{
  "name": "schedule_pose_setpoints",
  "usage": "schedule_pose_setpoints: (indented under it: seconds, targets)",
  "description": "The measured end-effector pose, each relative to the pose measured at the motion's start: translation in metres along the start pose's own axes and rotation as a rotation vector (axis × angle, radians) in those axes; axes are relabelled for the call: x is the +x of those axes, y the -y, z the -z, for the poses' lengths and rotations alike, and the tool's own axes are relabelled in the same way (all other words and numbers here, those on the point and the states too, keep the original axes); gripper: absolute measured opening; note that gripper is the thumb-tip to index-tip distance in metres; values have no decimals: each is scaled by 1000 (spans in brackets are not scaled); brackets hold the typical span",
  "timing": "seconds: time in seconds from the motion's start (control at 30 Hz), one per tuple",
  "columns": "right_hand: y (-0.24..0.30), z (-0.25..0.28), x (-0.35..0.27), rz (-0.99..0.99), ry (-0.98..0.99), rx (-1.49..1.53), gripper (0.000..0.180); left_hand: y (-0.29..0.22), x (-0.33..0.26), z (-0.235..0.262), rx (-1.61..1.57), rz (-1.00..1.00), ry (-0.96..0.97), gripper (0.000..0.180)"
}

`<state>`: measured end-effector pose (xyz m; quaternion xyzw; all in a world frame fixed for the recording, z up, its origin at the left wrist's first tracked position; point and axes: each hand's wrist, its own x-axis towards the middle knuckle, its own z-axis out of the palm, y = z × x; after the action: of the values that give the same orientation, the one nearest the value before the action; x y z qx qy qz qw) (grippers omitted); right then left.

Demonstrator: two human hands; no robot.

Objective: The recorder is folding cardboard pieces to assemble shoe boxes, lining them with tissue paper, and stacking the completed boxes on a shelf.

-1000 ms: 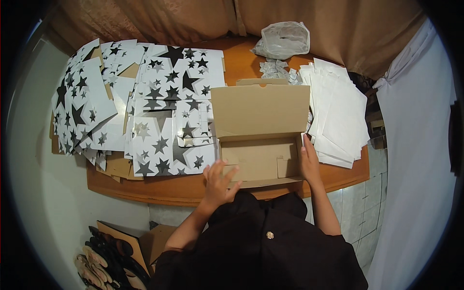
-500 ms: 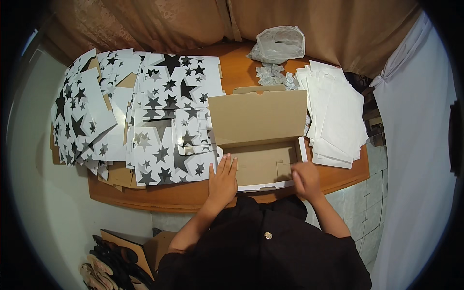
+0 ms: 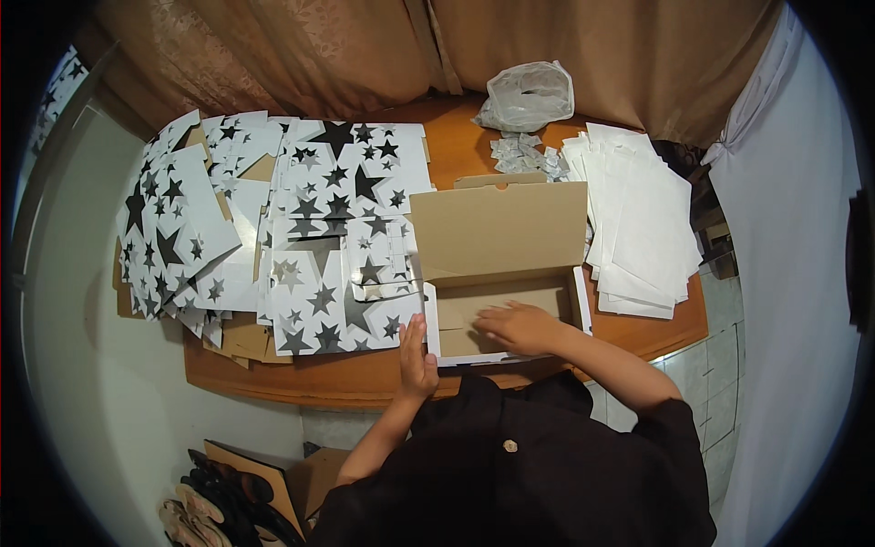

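A cardboard box (image 3: 499, 228) stands in front of me at the table's near edge, its brown lid raised at the back and its walls folded up. Flat against the outside of its left wall rests my left hand (image 3: 418, 360), fingers stretched and pointing away from me. My right hand (image 3: 519, 328) reaches over the box's inside from the right, fingers extended leftward and slightly blurred; whether it touches the bottom I cannot tell. Left of the box lie stacked flat white cardboard sheets with black and grey stars (image 3: 319, 296).
A pile of white paper sheets (image 3: 649, 223) lies to the right. Behind the box are small silvery packets (image 3: 518, 153) and an open translucent plastic bag (image 3: 529, 96). Brown curtains hang behind the wooden table (image 3: 355, 387). Shoes (image 3: 232, 497) sit at the lower left.
My right hand has moved from the box's right wall leftward over its inside, its fingers now stretched out. My left hand has shifted from the left corner to the outer side of the left wall.
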<state>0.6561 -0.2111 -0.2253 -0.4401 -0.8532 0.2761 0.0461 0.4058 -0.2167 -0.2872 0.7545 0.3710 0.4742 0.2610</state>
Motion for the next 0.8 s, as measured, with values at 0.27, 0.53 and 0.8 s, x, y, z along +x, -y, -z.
schedule_pose_setpoints:
  seconds: [0.27, 0.53, 0.8]
  targets:
    - [-44, -68, 54, 279, 247, -273, 55, 10, -26, 9, 225, -6, 282, 49]
    - [-14, 14, 46, 48, -195, 404, 39, -29, 57, 9, 176, -102, 190, 41]
    - [-30, 48, -100, -503, -1126, 494, 24, -32, 120, -119, 146, -505, 1131, 44]
